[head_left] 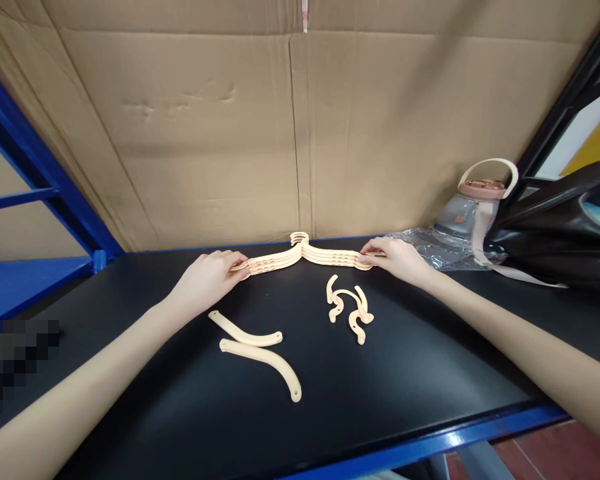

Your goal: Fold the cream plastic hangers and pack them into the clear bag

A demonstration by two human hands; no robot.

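Note:
Several cream-coloured clothes hangers (pixel 303 252) lie in a neat stack at the back of the black tabletop, their hooks pointing to the cardboard. The stack's left end is between the fingers of my left hand (pixel 210 277). At the other end, my right hand (pixel 395 257) grips the tips with thumb and fingers. Closer to me lie two loose curved hanger arms, one (pixel 245 335) just behind the other (pixel 267 360). Right of these sit several small curved hook pieces (pixel 357 313) in a loose group.
A clear water bottle (pixel 467 213) with a pink lid and strap stands at the back right, beside crumpled clear plastic (pixel 420 243) and a black bag (pixel 555 220). Cardboard (pixel 205 133) walls the back. Blue metal framing (pixel 55 180) rises at left.

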